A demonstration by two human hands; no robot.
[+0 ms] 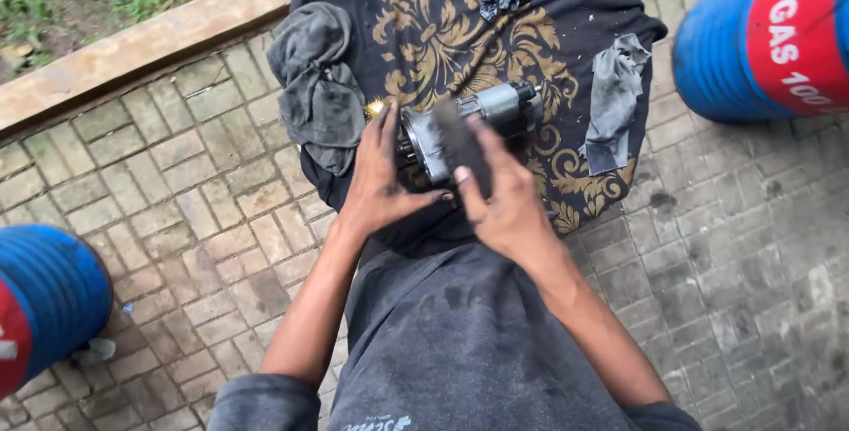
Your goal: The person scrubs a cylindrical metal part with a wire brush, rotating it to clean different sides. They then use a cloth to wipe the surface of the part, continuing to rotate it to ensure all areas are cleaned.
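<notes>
Left hand [382, 179] clasped on metal motor [469, 126] atop black cloth [566, 7]; right hand [502, 197] pinching dark pad [460, 139] against motor's near face.

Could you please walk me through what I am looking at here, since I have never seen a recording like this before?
There is no machine here: a person works with two bare hands, and the single picture comes from a camera worn on their head, looking down past their grey shirt.

The work surface is a black cloth with a gold ornament pattern, spread over something on a brick-paved ground. On it lies a grey metal motor part, cylinder-shaped. The left hand steadies its near end. The right hand presses a dark pad or rag against it; which one I cannot tell.

A crumpled grey rag lies to the left, a smaller grey one to the right. Blue drums stand at the top right and the left edge.
</notes>
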